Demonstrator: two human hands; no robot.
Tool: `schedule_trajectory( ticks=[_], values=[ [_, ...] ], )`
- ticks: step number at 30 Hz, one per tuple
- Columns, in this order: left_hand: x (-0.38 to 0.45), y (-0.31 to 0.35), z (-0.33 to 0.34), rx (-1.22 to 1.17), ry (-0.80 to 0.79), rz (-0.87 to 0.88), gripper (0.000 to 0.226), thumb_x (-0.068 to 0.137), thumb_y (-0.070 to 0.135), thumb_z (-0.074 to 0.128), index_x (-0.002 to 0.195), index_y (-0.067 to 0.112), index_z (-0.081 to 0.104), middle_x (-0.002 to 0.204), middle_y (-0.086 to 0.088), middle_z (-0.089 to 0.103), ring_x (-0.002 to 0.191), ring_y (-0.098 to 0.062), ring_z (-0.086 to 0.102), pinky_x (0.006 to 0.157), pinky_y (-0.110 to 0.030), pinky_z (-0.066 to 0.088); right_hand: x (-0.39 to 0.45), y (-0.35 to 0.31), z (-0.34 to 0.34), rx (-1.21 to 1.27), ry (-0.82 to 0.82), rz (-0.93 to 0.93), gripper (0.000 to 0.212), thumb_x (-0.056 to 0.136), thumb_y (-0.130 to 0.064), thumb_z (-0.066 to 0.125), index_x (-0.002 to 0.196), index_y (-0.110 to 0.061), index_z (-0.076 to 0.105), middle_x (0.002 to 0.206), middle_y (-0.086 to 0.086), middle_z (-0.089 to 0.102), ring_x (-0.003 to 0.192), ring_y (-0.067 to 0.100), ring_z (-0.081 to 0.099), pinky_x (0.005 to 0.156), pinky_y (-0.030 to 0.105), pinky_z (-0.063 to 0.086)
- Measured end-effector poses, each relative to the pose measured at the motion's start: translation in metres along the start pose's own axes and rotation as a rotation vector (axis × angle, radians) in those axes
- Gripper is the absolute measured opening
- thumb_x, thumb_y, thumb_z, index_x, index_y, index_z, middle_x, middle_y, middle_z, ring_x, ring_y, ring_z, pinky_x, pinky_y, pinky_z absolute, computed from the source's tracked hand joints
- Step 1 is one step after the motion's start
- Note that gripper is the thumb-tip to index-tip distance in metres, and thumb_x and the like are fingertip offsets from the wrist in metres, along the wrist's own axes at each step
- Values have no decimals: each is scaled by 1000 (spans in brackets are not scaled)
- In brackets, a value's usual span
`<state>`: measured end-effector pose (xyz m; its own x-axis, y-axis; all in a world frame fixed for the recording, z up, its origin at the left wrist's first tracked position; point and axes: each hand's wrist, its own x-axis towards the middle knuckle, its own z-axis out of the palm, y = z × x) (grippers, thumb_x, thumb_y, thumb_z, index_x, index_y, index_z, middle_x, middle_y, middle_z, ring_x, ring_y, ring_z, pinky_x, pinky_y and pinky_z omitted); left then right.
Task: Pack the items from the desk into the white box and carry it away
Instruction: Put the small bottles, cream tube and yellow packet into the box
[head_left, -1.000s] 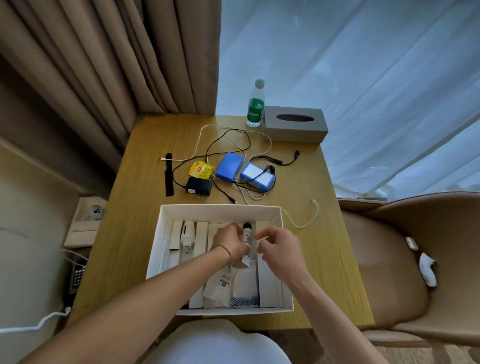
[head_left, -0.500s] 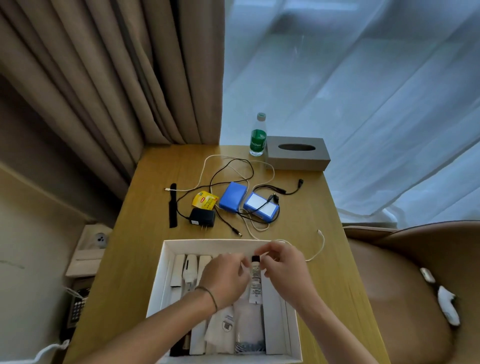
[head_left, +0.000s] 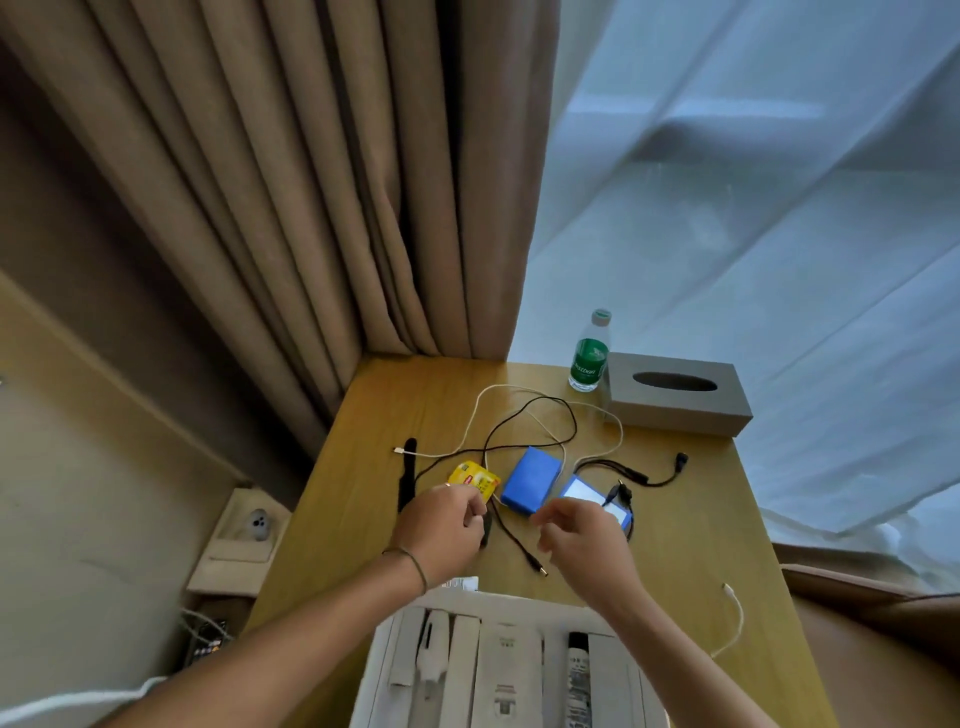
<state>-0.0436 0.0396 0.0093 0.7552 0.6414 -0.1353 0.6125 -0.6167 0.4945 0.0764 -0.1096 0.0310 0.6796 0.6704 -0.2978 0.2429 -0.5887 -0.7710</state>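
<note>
My left hand (head_left: 441, 530) is curled over the black adapter (head_left: 484, 529) at the tabletop's (head_left: 691, 525) centre; whether I grip it yet, I cannot tell, it's mostly hidden. My right hand (head_left: 582, 535) hangs half-open, holding nothing, beside the blue battery packs (head_left: 531, 480). The white box (head_left: 498, 670) waits at six o'clock. The packs look dense and stiff, best taken by their long sides; the limp cables (head_left: 530, 415) at twelve o'clock may drag. Open room lies toward three o'clock.
</note>
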Motion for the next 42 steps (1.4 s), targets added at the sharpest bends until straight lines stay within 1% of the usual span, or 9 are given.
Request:
schedule_trajectory(
  ticks=[3,9,14,20,25,29,37,40,42],
  values=[
    [28,-16,7,34,-43,-33,13,92,21,56,95,26,67,93,7,64,82,-9,60,69,-28,54,21,2,10,-17,-27,12,29,96,-13,54,84,-34,68,75,-10,70,66,3,66,56,12,47],
    [80,-39,31,123,-123,-28,17,93,20,62,109,25,67,115,0,62,101,-18,61,83,-35,55,47,14,26,-56,-71,34,22,94,-14,56,91,-27,74,80,-11,71,79,6,66,76,30,60],
    [118,-46,50,226,-158,48,33,88,28,72,119,26,59,129,0,55,115,-19,53,86,-35,52,57,28,36,-62,-120,48,23,96,-16,56,91,-30,73,84,-7,74,75,12,71,76,40,63],
    [137,-52,68,355,-262,177,60,73,34,85,120,25,48,123,-1,53,112,-21,51,84,-36,50,63,36,41,-104,-135,21,26,94,-15,55,94,-30,76,88,-12,72,75,10,69,74,38,62],
    [143,-60,73,432,-239,193,66,68,40,87,120,25,49,119,0,59,114,-22,52,99,-40,42,70,33,48,-170,-170,-39,20,96,-18,59,102,-29,75,86,-15,69,80,5,66,76,29,60],
    [139,-65,65,326,-190,127,50,77,38,81,119,20,60,116,-1,64,113,-23,55,98,-38,43,75,23,57,-254,-229,-84,22,96,-18,58,104,-31,73,88,-11,71,83,7,66,79,31,58],
    [99,-62,19,-267,40,-94,41,89,31,70,124,11,62,109,-6,66,94,-21,62,78,-32,48,83,2,96,-603,-510,-235,27,87,-11,58,107,-24,70,99,1,73,88,22,68,77,38,60],
    [78,-63,4,-413,101,-142,9,87,20,68,95,16,66,81,-4,68,70,-13,60,65,-36,51,85,-2,113,-692,-589,-280,23,84,-10,63,105,-16,69,100,4,72,90,26,68,78,41,61],
    [65,-64,-6,-477,130,-175,9,85,13,67,81,19,62,69,-3,66,59,-14,57,61,-42,52,87,-4,126,-730,-621,-317,22,85,-12,66,107,-14,69,101,5,72,91,25,68,78,40,61]
  ],
)
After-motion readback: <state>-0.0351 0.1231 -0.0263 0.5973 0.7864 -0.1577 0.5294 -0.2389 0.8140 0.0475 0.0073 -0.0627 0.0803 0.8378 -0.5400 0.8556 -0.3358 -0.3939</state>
